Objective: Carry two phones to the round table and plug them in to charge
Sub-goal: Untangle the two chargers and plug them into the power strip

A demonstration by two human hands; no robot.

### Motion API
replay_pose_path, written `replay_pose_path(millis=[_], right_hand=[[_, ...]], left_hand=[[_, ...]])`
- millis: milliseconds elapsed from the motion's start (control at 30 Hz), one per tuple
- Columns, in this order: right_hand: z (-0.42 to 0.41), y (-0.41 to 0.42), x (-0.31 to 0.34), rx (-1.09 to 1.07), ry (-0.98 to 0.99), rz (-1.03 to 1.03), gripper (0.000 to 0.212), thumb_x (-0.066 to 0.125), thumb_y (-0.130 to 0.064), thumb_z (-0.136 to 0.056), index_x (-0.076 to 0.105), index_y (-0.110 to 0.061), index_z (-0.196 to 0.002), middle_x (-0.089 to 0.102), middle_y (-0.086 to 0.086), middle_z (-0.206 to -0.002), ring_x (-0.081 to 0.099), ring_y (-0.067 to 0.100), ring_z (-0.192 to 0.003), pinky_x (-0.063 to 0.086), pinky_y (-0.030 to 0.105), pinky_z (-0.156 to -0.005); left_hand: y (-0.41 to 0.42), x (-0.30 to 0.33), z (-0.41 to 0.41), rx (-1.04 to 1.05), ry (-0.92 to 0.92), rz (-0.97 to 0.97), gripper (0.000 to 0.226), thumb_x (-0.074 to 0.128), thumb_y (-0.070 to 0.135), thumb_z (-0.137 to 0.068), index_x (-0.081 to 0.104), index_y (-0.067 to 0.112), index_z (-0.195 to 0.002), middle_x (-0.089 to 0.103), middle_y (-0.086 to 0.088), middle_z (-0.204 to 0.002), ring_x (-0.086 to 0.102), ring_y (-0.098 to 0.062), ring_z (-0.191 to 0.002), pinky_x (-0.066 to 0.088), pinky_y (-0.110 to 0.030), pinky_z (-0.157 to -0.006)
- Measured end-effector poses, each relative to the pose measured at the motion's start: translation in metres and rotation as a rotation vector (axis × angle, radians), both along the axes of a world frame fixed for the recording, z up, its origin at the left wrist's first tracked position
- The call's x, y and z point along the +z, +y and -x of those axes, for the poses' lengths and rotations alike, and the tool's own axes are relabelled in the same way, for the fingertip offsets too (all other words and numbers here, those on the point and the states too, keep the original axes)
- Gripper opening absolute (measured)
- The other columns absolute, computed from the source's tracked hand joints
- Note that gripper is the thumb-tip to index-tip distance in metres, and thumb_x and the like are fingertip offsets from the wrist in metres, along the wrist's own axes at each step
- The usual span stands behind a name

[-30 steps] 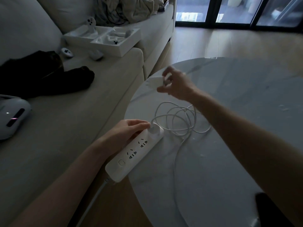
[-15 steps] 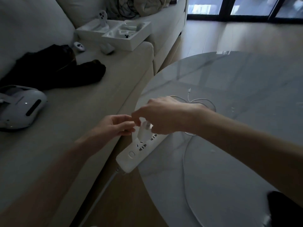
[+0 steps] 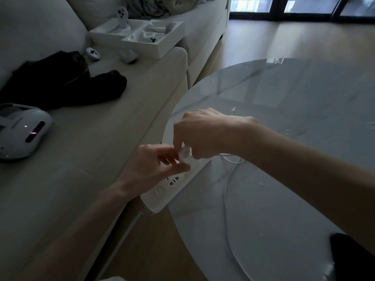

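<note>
Now | right hand (image 3: pixel 205 134) pinches charger plug (image 3: pixel 185 154), seemingly upright | left hand (image 3: pixel 154 167) loosely spread on power strip (image 3: pixel 168 187), lying diagonally

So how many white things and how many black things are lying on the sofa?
White: 5 - rounded white headset, open white box, upright white controller, small white controller, small white lump
Black: 1 - crumpled black cloth
Total: 6
</note>
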State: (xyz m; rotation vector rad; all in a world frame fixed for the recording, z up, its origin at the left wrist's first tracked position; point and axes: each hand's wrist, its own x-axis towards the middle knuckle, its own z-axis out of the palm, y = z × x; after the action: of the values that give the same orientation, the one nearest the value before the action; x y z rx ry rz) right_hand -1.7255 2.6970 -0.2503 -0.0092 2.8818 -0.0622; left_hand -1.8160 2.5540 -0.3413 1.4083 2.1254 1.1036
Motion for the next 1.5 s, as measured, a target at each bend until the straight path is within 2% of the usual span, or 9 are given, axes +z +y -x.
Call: replay_pose_path(millis=[233, 333, 467, 633, 800, 1100, 1267, 1400, 1500], right_hand=[[-0.002, -0.003, 0.001, -0.015, 0.054, 0.024, 0.029, 0.060, -0.007, -0.078, 0.070, -0.015, -0.104, 0.063, 0.002, -0.085, 0.053, 0.021, -0.066, 0.034, 0.023, -0.044], [-0.006, -0.007, 0.003, 0.017, 0.085, 0.002, 0.008, 0.060, -0.006, -0.080, 0.061, -0.013, -0.077, 0.048, -0.004, -0.064, 0.042, 0.013, -0.052, 0.028, 0.023, -0.041], [-0.016, -0.010, 0.000, 0.113, 0.183, -0.032, 0.047, 0.060, -0.016, -0.086, 0.028, -0.023, -0.053, 0.030, -0.009, -0.055, 0.024, 0.003, -0.045, 0.017, 0.022, -0.039], [-0.019, -0.003, -0.003, 0.096, 0.171, 0.036, 0.009, 0.058, -0.014, -0.083, 0.062, -0.014, -0.075, 0.032, -0.009, -0.057, 0.034, 0.012, -0.048, 0.022, 0.022, -0.040], [-0.011, 0.003, -0.003, 0.096, 0.096, 0.066, 0.025, 0.072, -0.017, -0.072, 0.076, -0.023, -0.096, 0.063, -0.002, -0.070, 0.057, 0.020, -0.065, 0.044, 0.026, -0.050], [-0.012, 0.006, -0.014, 0.082, 0.119, 0.083, 0.024, 0.077, -0.018, -0.068, 0.076, -0.025, -0.091, 0.039, -0.010, -0.053, 0.036, 0.006, -0.046, 0.026, 0.021, -0.040], [-0.015, 0.001, -0.015, 0.046, 0.173, 0.069, 0.024, 0.071, -0.016, -0.075, 0.075, -0.019, -0.099, 0.065, -0.002, -0.076, 0.050, 0.017, -0.062, 0.032, 0.023, -0.045], [-0.027, -0.001, -0.020, 0.071, 0.279, 0.012, 0.025, 0.062, -0.024, -0.083, 0.069, -0.016, -0.106, 0.069, 0.003, -0.104, 0.062, 0.022, -0.098, 0.043, 0.030, -0.075], [-0.040, 0.018, -0.016, -0.056, 0.291, 0.126, 0.062, 0.069, -0.053, -0.074, 0.058, -0.025, -0.128, 0.065, -0.002, -0.121, 0.054, 0.019, -0.117, 0.043, 0.035, -0.096]], left_hand=[[-0.003, 0.000, -0.005, 0.043, 0.147, -0.032, 0.034, 0.073, 0.054, -0.068, 0.078, 0.025, -0.086, 0.073, 0.018, -0.071, 0.069, -0.003, -0.071, 0.052, -0.015, -0.065], [-0.002, 0.003, -0.010, 0.071, 0.301, -0.033, 0.033, 0.070, 0.054, -0.068, 0.076, 0.023, -0.078, 0.065, 0.023, -0.066, 0.065, 0.002, -0.064, 0.052, -0.019, -0.062], [0.002, 0.003, -0.024, 0.166, 0.523, -0.051, 0.039, 0.065, 0.059, -0.070, 0.069, 0.020, -0.064, 0.068, 0.010, -0.060, 0.060, -0.006, -0.053, 0.050, -0.027, -0.052], [-0.003, -0.005, -0.034, 0.240, 0.502, -0.042, 0.038, 0.067, 0.053, -0.075, 0.074, 0.015, -0.070, 0.069, 0.003, -0.065, 0.060, -0.019, -0.060, 0.049, -0.037, -0.053], [-0.004, -0.007, -0.040, 0.256, 0.470, -0.054, 0.046, 0.063, 0.055, -0.077, 0.077, 0.011, -0.077, 0.070, 0.000, -0.070, 0.059, -0.020, -0.065, 0.048, -0.037, -0.055], [-0.003, -0.016, -0.047, 0.263, 0.504, -0.052, 0.046, 0.063, 0.052, -0.077, 0.076, 0.007, -0.075, 0.068, -0.003, -0.072, 0.056, -0.021, -0.066, 0.046, -0.037, -0.051], [-0.005, -0.016, -0.044, 0.263, 0.474, -0.029, 0.048, 0.062, 0.057, -0.078, 0.075, 0.012, -0.073, 0.064, 0.001, -0.071, 0.051, -0.016, -0.063, 0.040, -0.029, -0.049], [-0.002, -0.013, -0.042, 0.263, 0.519, 0.021, 0.046, 0.068, 0.056, -0.073, 0.073, 0.010, -0.071, 0.063, 0.000, -0.068, 0.052, -0.017, -0.059, 0.037, -0.024, -0.049], [0.000, -0.012, -0.038, 0.259, 0.502, 0.082, 0.035, 0.079, 0.046, -0.071, 0.068, 0.012, -0.068, 0.061, 0.001, -0.068, 0.053, -0.015, -0.058, 0.032, -0.016, -0.051]])
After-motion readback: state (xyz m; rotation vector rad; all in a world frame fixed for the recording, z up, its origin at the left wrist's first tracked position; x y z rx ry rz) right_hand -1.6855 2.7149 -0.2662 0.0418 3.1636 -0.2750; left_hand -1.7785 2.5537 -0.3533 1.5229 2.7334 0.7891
